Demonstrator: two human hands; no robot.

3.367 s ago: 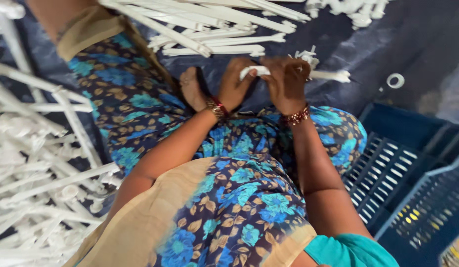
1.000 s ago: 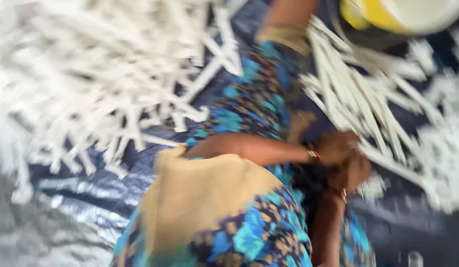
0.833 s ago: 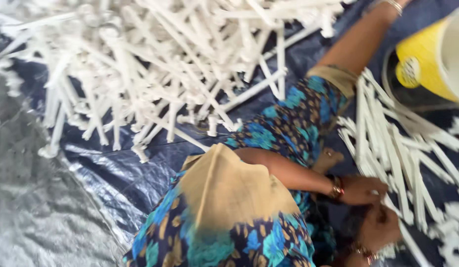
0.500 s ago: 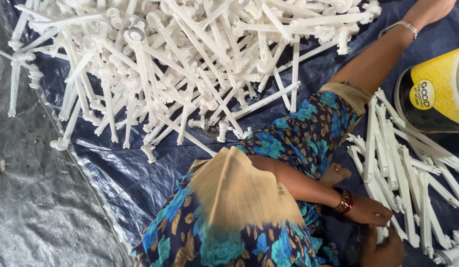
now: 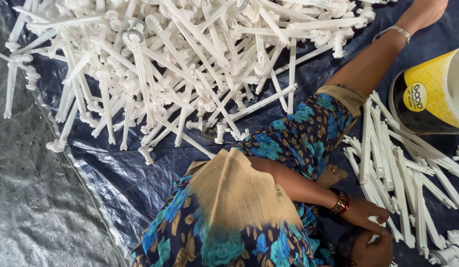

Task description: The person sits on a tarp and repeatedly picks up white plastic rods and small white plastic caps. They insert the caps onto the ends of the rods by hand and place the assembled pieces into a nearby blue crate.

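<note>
Two hands: your left hand and right hand sit close together, low and to the right of your lap, fingers curled onto one small white plastic piece.
Grip: both pinch that piece between them; how tightly, you cannot tell, since the fingers hide most of it.
Piece: white, short, mostly covered; its long axis cannot be read.
Nearest stock: the loose white plastic sticks lie just beyond your hands, touching distance, long axes running away from you and slightly fanned.
Nearer hand: your left, wearing the red bangles, lies closer to those sticks.
Big heap: well apart, up and to the left of your hands, across your knee, on the blue tarp.
Yellow bucket: beyond the sticks, farther to the right.
</note>
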